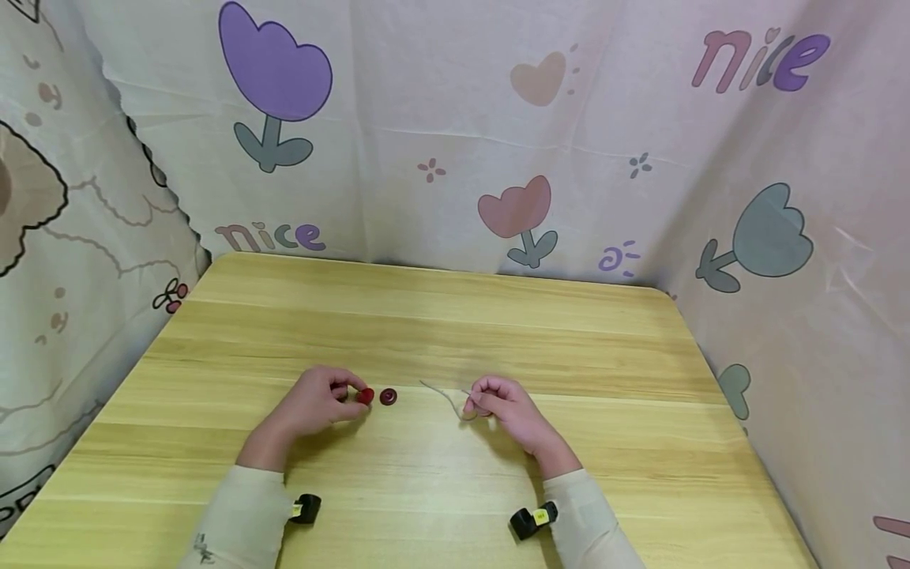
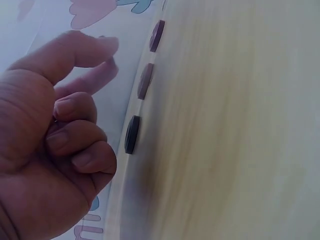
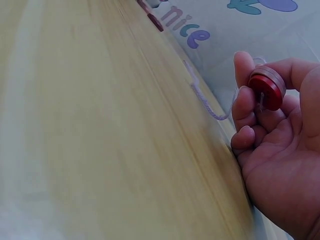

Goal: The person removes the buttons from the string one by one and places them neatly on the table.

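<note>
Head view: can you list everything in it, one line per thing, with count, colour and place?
Red piece: one, red, in the left hand.
Disc: one, dark red, on the table, just right of the red piece.
Cord: one, whitish, held by the right hand, trailing left.
Table: one, pale yellow wood-grain, under both forearms.
Printed cloth: number of sheets unclear, pale with coloured flowers and lettering, behind and beside the table.
Wrist devices: two, black with yellow labels, one at each wrist.
Sleeves: two, cream, at the bottom of the picture.
Hands: two, bare, over the table.
</note>
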`<state>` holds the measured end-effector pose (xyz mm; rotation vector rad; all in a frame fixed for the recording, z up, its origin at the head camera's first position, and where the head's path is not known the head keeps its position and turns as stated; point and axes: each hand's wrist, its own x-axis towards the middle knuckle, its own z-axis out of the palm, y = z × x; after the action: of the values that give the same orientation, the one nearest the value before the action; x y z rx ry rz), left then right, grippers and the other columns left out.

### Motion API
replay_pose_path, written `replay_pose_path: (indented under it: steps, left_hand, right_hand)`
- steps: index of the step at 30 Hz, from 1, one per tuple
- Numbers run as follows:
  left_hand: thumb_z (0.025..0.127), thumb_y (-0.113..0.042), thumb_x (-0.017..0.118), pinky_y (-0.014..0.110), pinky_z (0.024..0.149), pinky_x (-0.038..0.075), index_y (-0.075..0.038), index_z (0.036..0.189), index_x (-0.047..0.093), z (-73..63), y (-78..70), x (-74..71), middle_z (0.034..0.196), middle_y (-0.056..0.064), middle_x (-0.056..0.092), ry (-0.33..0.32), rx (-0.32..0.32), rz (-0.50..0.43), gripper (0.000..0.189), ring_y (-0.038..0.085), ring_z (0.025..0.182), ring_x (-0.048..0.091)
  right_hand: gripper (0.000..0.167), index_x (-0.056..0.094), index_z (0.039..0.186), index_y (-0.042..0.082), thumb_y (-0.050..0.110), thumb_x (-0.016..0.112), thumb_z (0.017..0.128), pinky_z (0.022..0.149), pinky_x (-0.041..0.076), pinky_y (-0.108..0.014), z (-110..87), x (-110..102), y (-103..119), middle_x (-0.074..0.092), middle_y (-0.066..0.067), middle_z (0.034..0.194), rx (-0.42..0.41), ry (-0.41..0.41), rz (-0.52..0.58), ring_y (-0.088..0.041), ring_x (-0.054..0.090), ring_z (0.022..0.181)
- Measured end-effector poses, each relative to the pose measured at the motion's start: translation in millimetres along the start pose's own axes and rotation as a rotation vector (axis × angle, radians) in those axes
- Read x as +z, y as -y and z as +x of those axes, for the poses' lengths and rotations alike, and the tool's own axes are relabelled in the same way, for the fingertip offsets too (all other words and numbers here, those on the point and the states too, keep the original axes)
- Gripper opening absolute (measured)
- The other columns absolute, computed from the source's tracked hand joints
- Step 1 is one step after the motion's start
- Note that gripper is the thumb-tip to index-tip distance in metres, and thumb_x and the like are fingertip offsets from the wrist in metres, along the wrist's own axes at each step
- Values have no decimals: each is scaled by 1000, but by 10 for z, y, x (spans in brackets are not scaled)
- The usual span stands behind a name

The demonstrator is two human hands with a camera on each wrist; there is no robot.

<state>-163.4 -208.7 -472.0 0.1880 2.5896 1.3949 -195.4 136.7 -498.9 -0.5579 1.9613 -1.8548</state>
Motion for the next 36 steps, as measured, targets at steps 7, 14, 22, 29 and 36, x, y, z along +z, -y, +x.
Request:
replay_pose_path:
  steps: [7,14,22,29,36]
  left_hand:
    - [75,-14,86,26,50,31,-14,95,75,11,-59,44,60,0,44,62,-37,24,22,13,55,35]
    - [77,-13,85,27,51,38,-15,93,75,29,-77,80,64,0,50,101,6,82,19,14,55,42]
    - [74,-11,85,26,51,37,-15,93,76,24,-106,126,63,-2,50,122,37,134,21,12,56,43]
    - [73,-8,85,27,53,33,-14,91,77,43,-89,169,60,-3,47,123,60,178,21,12,56,40]
    - [73,-8,84,28,55,34,-18,88,77,55,-107,187,61,-5,48,117,82,216,20,12,57,42]
  right_hand:
    - [22,59,96,-9,11,55,102,73,44,-31,-2,-4,5,66,-21,90,-7,0,-4,-21,52,77]
    - [20,59,96,-10,9,55,102,73,44,-30,3,-6,-2,65,-24,90,-6,-4,-11,-21,52,77]
    - [21,58,96,-10,10,55,102,73,44,-31,7,-2,-17,65,-23,90,-7,2,-3,-21,52,77]
    - [20,58,96,-10,9,55,102,75,44,-31,-2,-4,-14,64,-25,90,-4,3,-7,-22,53,79]
    - [19,58,97,-10,8,54,102,75,44,-32,-6,-6,-9,63,-28,91,-8,7,-11,-23,52,79]
